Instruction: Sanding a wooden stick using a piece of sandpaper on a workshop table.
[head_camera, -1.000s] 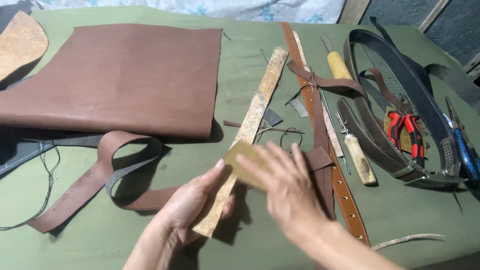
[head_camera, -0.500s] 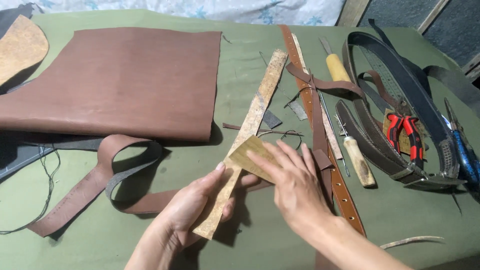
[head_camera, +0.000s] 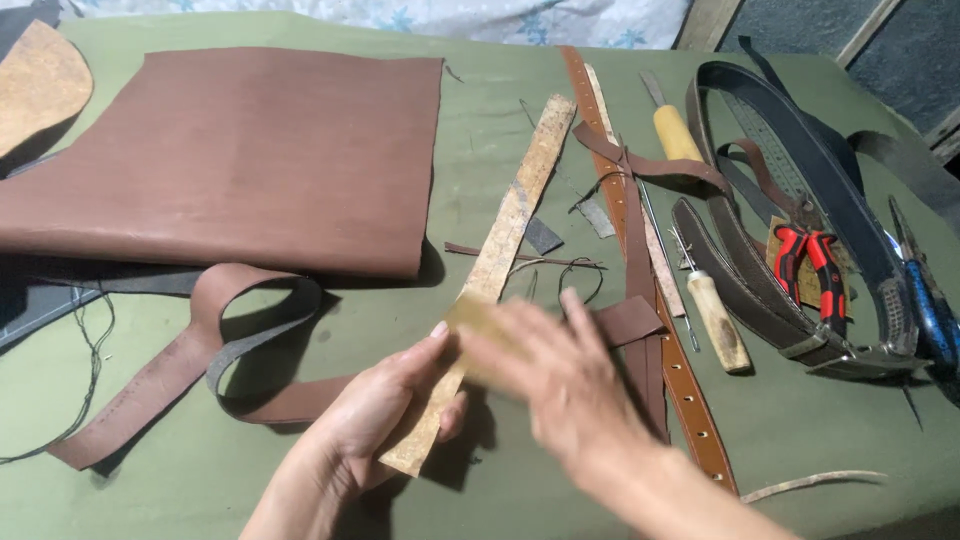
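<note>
While the left hand (head_camera: 385, 405) curls around the near end of a long pale strip (head_camera: 487, 270), fingers under it and the thumb laid along its top edge, the right hand (head_camera: 560, 385) lies over the same strip just beside it, blurred. That right hand is fairly open, fingers spread and pointing toward the left edge of the bench (head_camera: 480, 130), and a small tan piece (head_camera: 478, 318) shows at its fingertips; whether the fingers pinch this piece or only press it against the strip I cannot tell. The strip runs diagonally from the near-middle of the green-covered bench up toward the far edge.

Just left of the hands lies a looped brown leather strap (head_camera: 215, 355), and behind it a large brown leather sheet (head_camera: 240, 160) fills the far left of the bench. Just right of the hands a punched brown belt (head_camera: 640, 270) runs from far edge to near edge. Near it lie a wooden-handled awl (head_camera: 715, 315), then black belts (head_camera: 800, 190) and red-handled pliers (head_camera: 808, 262) toward the right edge.
</note>
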